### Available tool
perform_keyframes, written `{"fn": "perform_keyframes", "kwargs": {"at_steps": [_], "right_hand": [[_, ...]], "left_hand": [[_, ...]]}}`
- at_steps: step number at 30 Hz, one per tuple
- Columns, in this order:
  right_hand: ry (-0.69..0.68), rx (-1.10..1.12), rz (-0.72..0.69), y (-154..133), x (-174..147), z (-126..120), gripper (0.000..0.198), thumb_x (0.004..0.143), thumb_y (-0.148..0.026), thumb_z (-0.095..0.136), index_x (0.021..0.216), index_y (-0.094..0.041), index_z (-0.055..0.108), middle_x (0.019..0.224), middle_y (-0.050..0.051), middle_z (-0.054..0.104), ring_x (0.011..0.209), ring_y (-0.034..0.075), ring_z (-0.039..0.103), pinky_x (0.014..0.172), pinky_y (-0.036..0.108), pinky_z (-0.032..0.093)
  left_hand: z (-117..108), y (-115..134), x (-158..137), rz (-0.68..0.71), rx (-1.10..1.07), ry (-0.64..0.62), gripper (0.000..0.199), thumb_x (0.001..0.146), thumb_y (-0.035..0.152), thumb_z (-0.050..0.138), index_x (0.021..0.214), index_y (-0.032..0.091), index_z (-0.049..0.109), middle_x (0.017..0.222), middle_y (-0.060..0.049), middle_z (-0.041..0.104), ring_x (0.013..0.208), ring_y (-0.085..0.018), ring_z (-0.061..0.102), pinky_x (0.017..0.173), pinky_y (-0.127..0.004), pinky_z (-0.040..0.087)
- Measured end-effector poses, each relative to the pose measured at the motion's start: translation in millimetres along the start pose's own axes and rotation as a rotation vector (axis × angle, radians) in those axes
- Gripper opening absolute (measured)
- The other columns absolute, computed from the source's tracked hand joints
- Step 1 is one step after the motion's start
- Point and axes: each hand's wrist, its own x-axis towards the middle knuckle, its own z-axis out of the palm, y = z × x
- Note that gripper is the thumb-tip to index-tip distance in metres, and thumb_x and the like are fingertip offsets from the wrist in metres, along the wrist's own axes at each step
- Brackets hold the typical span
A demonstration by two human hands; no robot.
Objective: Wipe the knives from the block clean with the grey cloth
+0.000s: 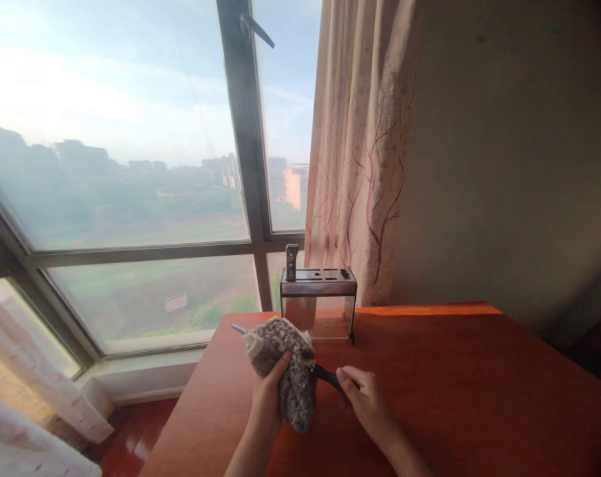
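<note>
My right hand [364, 397] is closed around the black handle [326, 376] of a knife held over the table. A grey and white fuzzy cloth [299, 391] is wrapped around the blade, so most of it is hidden. Only a narrow metal tip [238, 328] sticks out on the left side. My left hand [270, 387] grips the cloth around the blade, thumb on top. Loose cloth hangs down below the fingers. Just beyond the hands stands a see-through knife block [319, 287] with a slotted metal top. Another knife's dark handle [291, 262] rises from its left end.
The reddish-brown wooden table [454, 384] extends to the right of my hands. Behind it are a beige patterned curtain [360, 165] and a grey wall [503, 165]. A large framed window [131, 165] fills the left, with a light curtain [26, 437] at lower left.
</note>
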Motion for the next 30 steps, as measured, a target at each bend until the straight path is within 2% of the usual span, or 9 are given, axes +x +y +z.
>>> {"fn": "perform_keyframes", "kwargs": {"at_steps": [4, 8, 12, 15, 17, 21, 25, 28, 30], "right_hand": [[0.07, -0.022, 0.009, 7.1, 4.2, -10.7, 0.054, 0.09, -0.059, 0.04, 0.053, -0.02, 0.043, 0.044, -0.004, 0.044, 0.044, 0.011, 0.045, 0.047, 0.024, 0.029], [0.063, 0.011, 0.035, 11.8, 4.1, -19.3, 0.052, 0.089, -0.059, 0.041, 0.054, -0.021, 0.043, 0.043, -0.005, 0.043, 0.041, 0.01, 0.042, 0.044, 0.023, 0.027], [0.059, 0.017, 0.022, 12.2, 4.0, -24.4, 0.051, 0.09, -0.057, 0.043, 0.054, -0.021, 0.043, 0.043, -0.005, 0.041, 0.041, 0.01, 0.041, 0.044, 0.023, 0.026], [0.059, 0.026, 0.019, 11.0, 4.6, -26.2, 0.05, 0.09, -0.056, 0.043, 0.055, -0.02, 0.046, 0.044, -0.005, 0.043, 0.042, 0.011, 0.042, 0.044, 0.024, 0.028], [0.043, 0.063, 0.014, 8.2, 4.1, -27.4, 0.045, 0.088, -0.057, 0.045, 0.066, -0.019, 0.055, 0.048, -0.004, 0.048, 0.045, 0.013, 0.046, 0.046, 0.024, 0.032], [0.044, 0.046, -0.072, -0.9, 0.8, -30.9, 0.036, 0.081, -0.051, 0.061, 0.099, -0.019, 0.061, 0.073, 0.001, 0.06, 0.066, 0.018, 0.058, 0.063, 0.028, 0.044], [0.072, -0.067, -0.096, -2.1, 1.2, -32.8, 0.029, 0.08, -0.047, 0.064, 0.093, -0.02, 0.062, 0.083, 0.003, 0.063, 0.078, 0.02, 0.059, 0.071, 0.028, 0.044], [0.049, -0.005, -0.058, 4.3, 4.1, -31.3, 0.034, 0.082, -0.052, 0.059, 0.089, -0.019, 0.062, 0.073, 0.003, 0.066, 0.07, 0.02, 0.061, 0.064, 0.028, 0.043], [0.043, 0.036, -0.022, 8.7, 5.3, -29.6, 0.039, 0.085, -0.056, 0.054, 0.079, -0.018, 0.061, 0.059, 0.001, 0.062, 0.057, 0.018, 0.059, 0.057, 0.026, 0.041]], "left_hand": [[-7.4, 18.4, 9.6, 0.072, -0.025, 0.026, 0.034, 0.073, 0.017, 0.072, 0.105, 0.013, 0.066, 0.084, -0.01, 0.076, 0.075, -0.026, 0.073, 0.068, -0.034, 0.061], [-17.3, 36.2, 19.3, 0.242, -0.1, 0.074, 0.033, 0.074, 0.013, 0.069, 0.106, 0.016, 0.067, 0.085, -0.005, 0.076, 0.074, -0.021, 0.073, 0.071, -0.031, 0.06], [-23.5, 47.8, 24.8, 0.29, -0.162, 0.104, 0.025, 0.075, 0.012, 0.068, 0.1, 0.015, 0.069, 0.083, -0.004, 0.076, 0.072, -0.019, 0.072, 0.076, -0.033, 0.06], [-25.2, 51.9, 26.7, 0.342, -0.169, 0.127, 0.024, 0.073, 0.01, 0.069, 0.097, 0.014, 0.07, 0.085, -0.003, 0.075, 0.071, -0.018, 0.071, 0.075, -0.031, 0.06], [-25.5, 52.7, 27.8, 0.37, -0.166, 0.141, 0.024, 0.072, 0.008, 0.069, 0.095, 0.015, 0.07, 0.085, -0.003, 0.075, 0.07, -0.017, 0.071, 0.071, -0.029, 0.06], [-26.4, 52.4, 31.0, 0.363, -0.177, 0.204, 0.023, 0.072, 0.009, 0.069, 0.095, 0.013, 0.07, 0.083, -0.004, 0.075, 0.07, -0.017, 0.07, 0.066, -0.027, 0.06], [-28.5, 52.9, 33.3, 0.299, -0.234, 0.172, 0.021, 0.077, 0.01, 0.065, 0.097, 0.012, 0.07, 0.081, -0.004, 0.075, 0.069, -0.017, 0.071, 0.076, -0.031, 0.059], [-28.9, 53.2, 32.6, 0.255, -0.258, 0.108, 0.022, 0.08, 0.012, 0.061, 0.101, 0.012, 0.069, 0.08, -0.005, 0.076, 0.071, -0.018, 0.072, 0.079, -0.033, 0.059], [-27.8, 53.2, 30.8, 0.229, -0.268, 0.077, 0.025, 0.082, 0.012, 0.059, 0.105, 0.011, 0.068, 0.079, -0.006, 0.076, 0.073, -0.02, 0.072, 0.08, -0.034, 0.058]]}}
